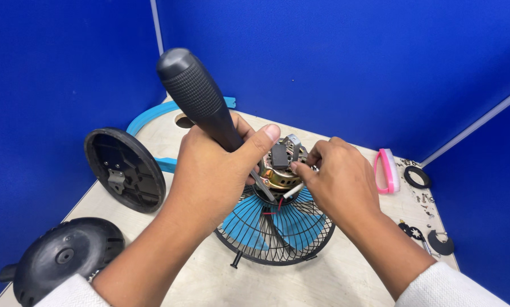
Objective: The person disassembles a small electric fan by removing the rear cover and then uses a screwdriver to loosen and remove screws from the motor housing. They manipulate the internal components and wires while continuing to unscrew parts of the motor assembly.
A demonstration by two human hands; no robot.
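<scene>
Head view: the left hand is wrapped tight around a screwdriver, thumb pressed along the black ribbed handle. The tool's long axis runs on a slant: the butt of the handle points up and to the left, towards the camera, and the thin shaft points down and to the right, its tip reaching the fan motor. The motor, brass-coloured with a black block on top, sits at the centre of the tabletop, mounted above a black wire fan guard with blue blades showing through it. The right hand has its fingertips pinched on a small part at the motor's right side; what exactly it pinches is too small to tell.

As a judgement, the tip could slip off its seat because the shaft meets the motor at an angle, and it might then scrape the windings or the thin red and white wires just beside it, or jab the right hand's fingers, which sit very close.

Around them lie a round black cover, a black domed housing, a blue ring and a pink brush.
</scene>
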